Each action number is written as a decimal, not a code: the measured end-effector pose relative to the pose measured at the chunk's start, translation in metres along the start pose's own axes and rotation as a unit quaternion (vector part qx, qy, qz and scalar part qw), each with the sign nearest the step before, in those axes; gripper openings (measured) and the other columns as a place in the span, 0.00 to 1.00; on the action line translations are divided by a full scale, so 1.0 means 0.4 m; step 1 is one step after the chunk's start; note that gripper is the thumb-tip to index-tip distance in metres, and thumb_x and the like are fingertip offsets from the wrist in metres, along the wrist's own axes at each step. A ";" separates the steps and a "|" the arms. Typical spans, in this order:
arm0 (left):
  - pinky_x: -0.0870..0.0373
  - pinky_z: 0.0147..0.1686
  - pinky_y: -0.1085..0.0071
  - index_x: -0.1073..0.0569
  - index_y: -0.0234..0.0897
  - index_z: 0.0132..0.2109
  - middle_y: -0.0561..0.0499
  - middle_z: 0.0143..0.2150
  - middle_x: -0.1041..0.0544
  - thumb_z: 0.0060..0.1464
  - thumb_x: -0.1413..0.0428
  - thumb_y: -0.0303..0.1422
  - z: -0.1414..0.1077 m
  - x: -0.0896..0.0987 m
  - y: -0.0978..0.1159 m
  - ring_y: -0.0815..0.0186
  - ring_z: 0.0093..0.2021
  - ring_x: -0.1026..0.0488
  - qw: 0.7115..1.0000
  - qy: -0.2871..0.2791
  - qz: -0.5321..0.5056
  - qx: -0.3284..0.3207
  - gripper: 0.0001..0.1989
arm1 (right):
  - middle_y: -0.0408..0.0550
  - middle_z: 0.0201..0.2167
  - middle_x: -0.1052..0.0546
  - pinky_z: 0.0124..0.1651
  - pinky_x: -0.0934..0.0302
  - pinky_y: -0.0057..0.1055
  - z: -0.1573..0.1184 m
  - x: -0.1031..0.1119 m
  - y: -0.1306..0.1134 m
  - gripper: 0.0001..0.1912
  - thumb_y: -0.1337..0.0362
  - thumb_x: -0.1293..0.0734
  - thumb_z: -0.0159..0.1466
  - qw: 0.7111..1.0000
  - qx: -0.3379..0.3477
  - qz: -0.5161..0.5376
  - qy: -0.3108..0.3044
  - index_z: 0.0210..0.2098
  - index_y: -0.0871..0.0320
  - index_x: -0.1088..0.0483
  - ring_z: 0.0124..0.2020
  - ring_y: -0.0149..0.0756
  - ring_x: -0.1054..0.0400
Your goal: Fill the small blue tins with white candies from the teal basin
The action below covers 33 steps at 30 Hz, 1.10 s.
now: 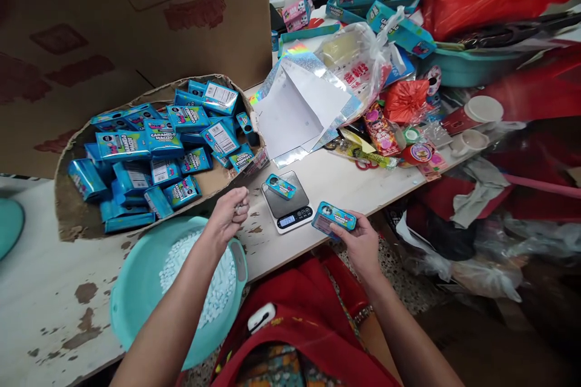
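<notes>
A small blue candy box (279, 186) lies on the flat plate of a digital scale (295, 216), whose display is lit. My right hand (362, 240) holds a second blue box (333, 217) by its right end, just right of the scale. Left of the scale, my left hand (231, 210) is raised with its fingers closed; small white bits seem to show between them, too small to make out. Below that hand and forearm sits a turquoise basin (136, 290) with many small white pieces (218, 290) in it.
A cut-down cardboard tray (68, 193) full of blue boxes stands at the left, before a large carton (136, 24). Papers (290, 109), plastic bags, a lidded cup (483, 109) and a basin (472, 66) crowd the right. The table's front edge runs under my hands.
</notes>
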<state>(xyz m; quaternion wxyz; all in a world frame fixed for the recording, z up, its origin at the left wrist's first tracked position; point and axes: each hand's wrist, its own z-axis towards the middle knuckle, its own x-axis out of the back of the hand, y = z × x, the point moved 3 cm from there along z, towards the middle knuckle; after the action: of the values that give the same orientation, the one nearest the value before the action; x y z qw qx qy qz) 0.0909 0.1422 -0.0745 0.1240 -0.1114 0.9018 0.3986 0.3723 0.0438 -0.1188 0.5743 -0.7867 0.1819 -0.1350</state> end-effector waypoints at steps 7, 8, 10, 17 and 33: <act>0.60 0.15 0.81 0.33 0.34 0.35 0.60 0.18 0.42 0.49 0.44 0.39 0.009 0.007 0.013 0.79 0.15 0.54 0.971 0.017 0.235 -0.044 0.12 | 0.43 0.35 0.24 0.43 0.35 0.35 -0.010 0.000 0.003 0.23 0.61 0.23 0.46 1.000 -0.005 0.010 0.006 0.40 0.55 0.30 0.37 0.35 0.30; 0.58 0.16 0.80 0.33 0.34 0.34 0.60 0.19 0.41 0.48 0.44 0.38 0.017 -0.001 0.023 0.79 0.16 0.52 0.963 0.020 0.260 -0.066 0.11 | 0.43 0.35 0.24 0.43 0.35 0.35 -0.011 0.000 0.003 0.23 0.62 0.23 0.46 1.000 -0.006 0.009 0.005 0.40 0.55 0.30 0.37 0.35 0.30; 0.52 0.17 0.80 0.33 0.34 0.32 0.59 0.21 0.39 0.47 0.44 0.36 0.031 -0.017 0.038 0.78 0.18 0.48 0.949 0.012 0.300 -0.095 0.10 | 0.43 0.35 0.24 0.43 0.35 0.35 -0.011 0.000 0.004 0.23 0.62 0.23 0.46 1.000 -0.006 0.005 0.007 0.40 0.55 0.30 0.36 0.35 0.30; 0.44 0.24 0.75 0.31 0.34 0.32 0.55 0.26 0.33 0.47 0.47 0.35 0.070 -0.045 0.064 0.72 0.23 0.41 0.902 -0.028 0.409 -0.133 0.08 | 0.44 0.35 0.24 0.44 0.36 0.36 0.001 0.003 0.009 0.22 0.61 0.23 0.47 1.000 0.000 -0.002 0.002 0.40 0.55 0.30 0.37 0.36 0.31; 0.45 0.30 0.69 0.30 0.38 0.37 0.47 0.35 0.32 0.47 0.51 0.20 0.135 -0.174 0.108 0.63 0.31 0.36 0.622 -0.107 0.731 -0.258 0.12 | 0.45 0.36 0.24 0.45 0.34 0.39 0.024 -0.013 0.032 0.25 0.59 0.23 0.47 1.000 -0.014 -0.002 -0.010 0.42 0.56 0.31 0.37 0.38 0.30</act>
<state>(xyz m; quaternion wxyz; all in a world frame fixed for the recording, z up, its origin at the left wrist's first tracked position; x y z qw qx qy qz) 0.1509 0.2182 -0.0579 -0.1468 0.6004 0.5266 0.5837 0.3699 0.0508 -0.1339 0.5645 -0.7966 0.1763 -0.1252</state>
